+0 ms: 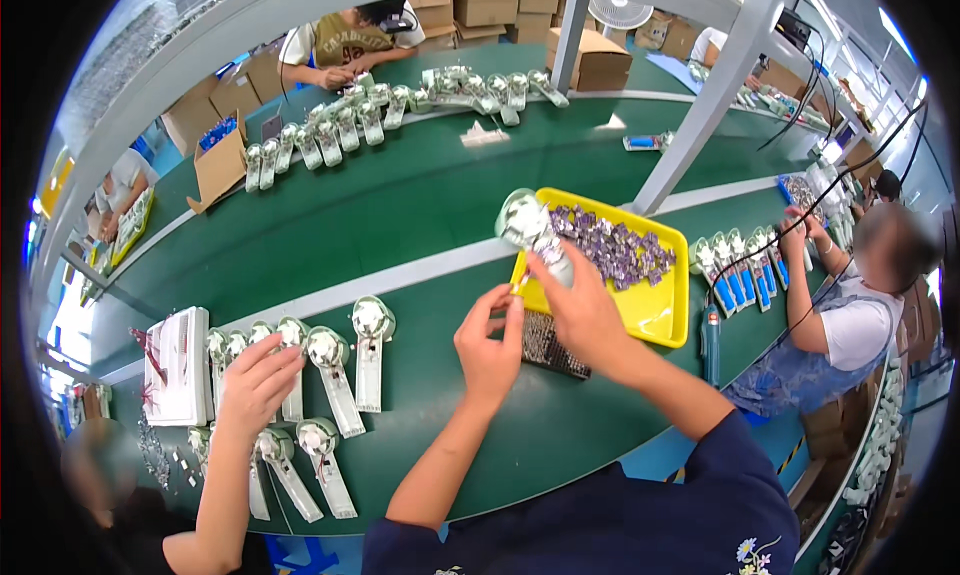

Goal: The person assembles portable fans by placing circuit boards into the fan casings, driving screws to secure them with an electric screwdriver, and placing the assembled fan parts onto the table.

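Note:
My right hand point(585, 315) is closed around the handle of a pale green and white fan housing point(524, 220), its round head tipped up and away from me. My left hand point(488, 347) is just left of it, with thumb and forefinger pinched together near the handle's lower end. Whatever those fingertips hold is too small to make out. Behind and right of my hands is a yellow tray point(655, 327) with many small purple-and-silver parts point(615, 245). Partly hidden beneath my hands, a dark box of small metal pieces point(550, 347) rests on the green table.
At left, a co-worker's hand point(262, 380) reaches over rows of similar housings point(372, 350) beside a white foam box point(178, 367). A teal electric screwdriver point(711, 343) hangs at right, near another person's arms point(805, 305). A grey metal post point(700, 110) stands behind the tray.

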Motion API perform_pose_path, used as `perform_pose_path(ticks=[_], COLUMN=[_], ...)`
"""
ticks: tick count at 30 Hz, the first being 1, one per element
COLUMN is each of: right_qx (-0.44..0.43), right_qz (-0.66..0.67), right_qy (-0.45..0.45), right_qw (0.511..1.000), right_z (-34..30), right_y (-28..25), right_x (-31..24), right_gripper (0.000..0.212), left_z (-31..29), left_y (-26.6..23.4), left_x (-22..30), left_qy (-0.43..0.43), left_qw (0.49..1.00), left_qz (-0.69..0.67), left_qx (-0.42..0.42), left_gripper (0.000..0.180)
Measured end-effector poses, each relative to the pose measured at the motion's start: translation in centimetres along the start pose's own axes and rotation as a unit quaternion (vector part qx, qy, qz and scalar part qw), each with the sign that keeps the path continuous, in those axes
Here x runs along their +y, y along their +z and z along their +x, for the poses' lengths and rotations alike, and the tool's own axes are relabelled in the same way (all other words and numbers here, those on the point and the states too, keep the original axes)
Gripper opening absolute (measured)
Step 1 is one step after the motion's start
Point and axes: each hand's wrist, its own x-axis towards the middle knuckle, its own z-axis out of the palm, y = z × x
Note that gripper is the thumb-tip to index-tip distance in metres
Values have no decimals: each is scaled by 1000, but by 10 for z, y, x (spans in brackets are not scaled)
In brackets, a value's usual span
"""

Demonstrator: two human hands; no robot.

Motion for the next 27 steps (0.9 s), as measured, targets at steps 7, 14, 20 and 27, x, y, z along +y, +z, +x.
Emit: perform_pose_path(ticks=[7, 14, 20, 27], right_qx=[1, -24, 32, 27], right_qz=[-38, -35, -81, -89], right_qy=[36, 89, 97, 139], right_qw=[999, 995, 992, 986], right_z=[107, 233, 324, 415], right_y=[40, 106, 158, 193], right_x=[98, 168, 216, 272], right_gripper=[54, 47, 41, 37], left_z=[46, 35, 47, 25], left_y=[-4, -11, -3, -17], left_x=[-74, -81, -78, -57], left_qy=[-63, -120, -156, -186], left_qw=[981, 975, 970, 964], left_qz=[-94, -103, -111, -108], left_qx=[156, 154, 153, 159], left_gripper=[19, 18, 16, 15])
